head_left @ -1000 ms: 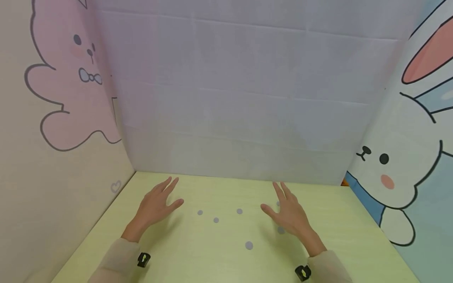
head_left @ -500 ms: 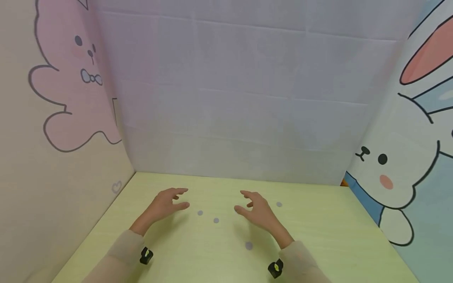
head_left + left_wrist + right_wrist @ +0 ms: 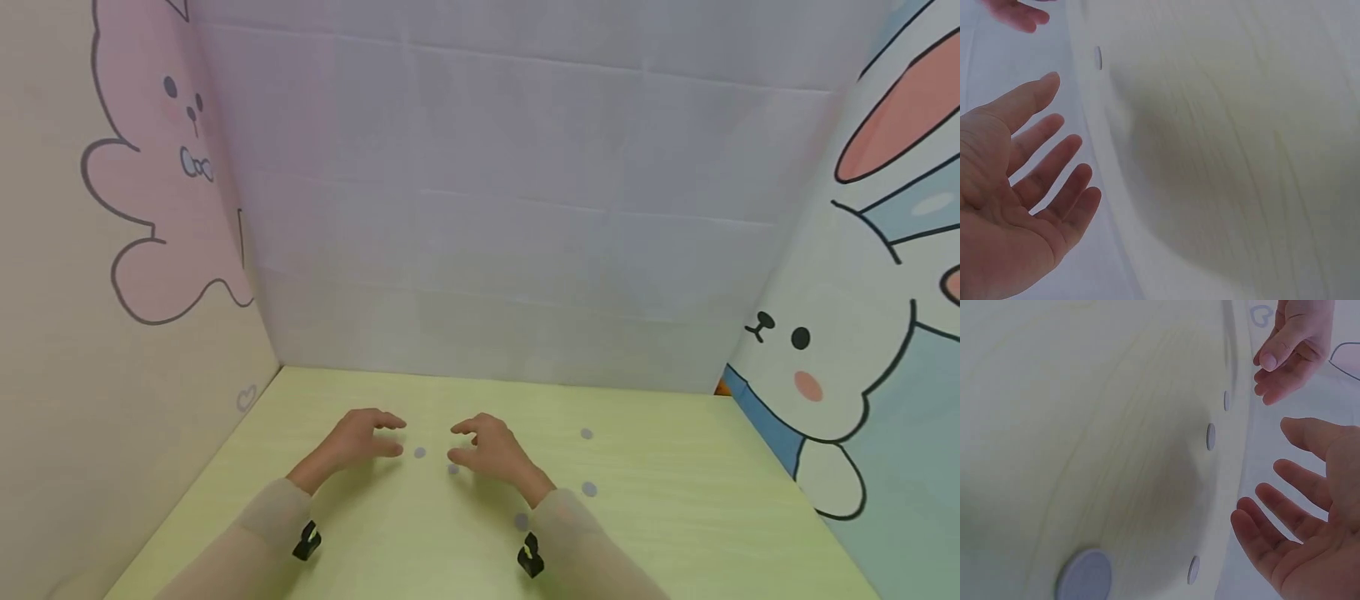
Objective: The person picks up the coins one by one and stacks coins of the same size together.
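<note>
Five gray discs [image 3: 420, 452] lay on the pale yellow tabletop [image 3: 690, 483] in the lower half of the head view, one of them in the gap between the person's left hand [image 3: 358, 437] and right hand [image 3: 491, 450]. The left hand, at the lower left of centre, was released, its thumb apart from gently bent fingers that pointed toward the right of the frame. The right hand, at the lower centre, was likewise released and faced it, near but apart, with a second disc showing at the lower edge of its thumb. Another disc lay at the bottom centre beside the right sleeve [image 3: 566, 533], and the last two lay farther right. A black device [image 3: 530, 556] sat at that sleeve, and a matching one at the left sleeve [image 3: 273, 517]. White cloth [image 3: 517, 250] filled the upper middle, with a pink cartoon animal [image 3: 168, 212] at the upper left and a cartoon rabbit [image 3: 840, 367] along the right side
</note>
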Action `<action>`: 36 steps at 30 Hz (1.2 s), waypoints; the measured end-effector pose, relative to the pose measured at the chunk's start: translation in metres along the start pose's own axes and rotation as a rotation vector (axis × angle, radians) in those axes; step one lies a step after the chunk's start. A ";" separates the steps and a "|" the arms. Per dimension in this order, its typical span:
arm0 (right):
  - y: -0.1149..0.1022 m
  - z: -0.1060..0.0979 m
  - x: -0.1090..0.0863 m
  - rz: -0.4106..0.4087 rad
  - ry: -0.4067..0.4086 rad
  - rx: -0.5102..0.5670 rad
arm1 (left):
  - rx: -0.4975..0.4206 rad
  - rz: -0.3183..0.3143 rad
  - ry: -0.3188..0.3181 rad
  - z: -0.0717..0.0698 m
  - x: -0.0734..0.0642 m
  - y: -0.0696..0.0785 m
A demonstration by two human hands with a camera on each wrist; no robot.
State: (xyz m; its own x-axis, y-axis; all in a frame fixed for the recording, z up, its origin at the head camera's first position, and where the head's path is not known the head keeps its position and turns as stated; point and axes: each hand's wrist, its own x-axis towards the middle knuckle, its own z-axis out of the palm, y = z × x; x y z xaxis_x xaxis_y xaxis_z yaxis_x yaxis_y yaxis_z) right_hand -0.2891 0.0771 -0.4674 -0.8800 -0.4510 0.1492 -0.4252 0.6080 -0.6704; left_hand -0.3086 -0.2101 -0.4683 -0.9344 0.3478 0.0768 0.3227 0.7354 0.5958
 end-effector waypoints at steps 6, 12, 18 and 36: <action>-0.005 0.014 0.019 -0.013 -0.019 -0.091 | 0.018 0.010 0.000 0.009 0.006 -0.001; 0.001 0.034 0.033 0.000 -0.032 -0.206 | 0.019 0.034 0.006 0.021 0.012 -0.009; 0.008 0.054 0.040 0.029 -0.027 -0.300 | 0.021 0.057 0.014 0.036 0.017 -0.019; 0.023 0.091 0.030 0.031 0.056 -0.331 | -0.037 0.056 0.116 0.079 -0.002 -0.031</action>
State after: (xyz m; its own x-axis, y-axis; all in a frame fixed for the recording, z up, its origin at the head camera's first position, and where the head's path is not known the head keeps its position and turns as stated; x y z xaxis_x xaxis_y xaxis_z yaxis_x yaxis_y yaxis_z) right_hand -0.3057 0.0182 -0.5443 -0.8998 -0.3982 0.1780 -0.4358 0.8043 -0.4040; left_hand -0.3044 -0.1880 -0.5496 -0.9271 0.3161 0.2014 0.3708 0.6944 0.6167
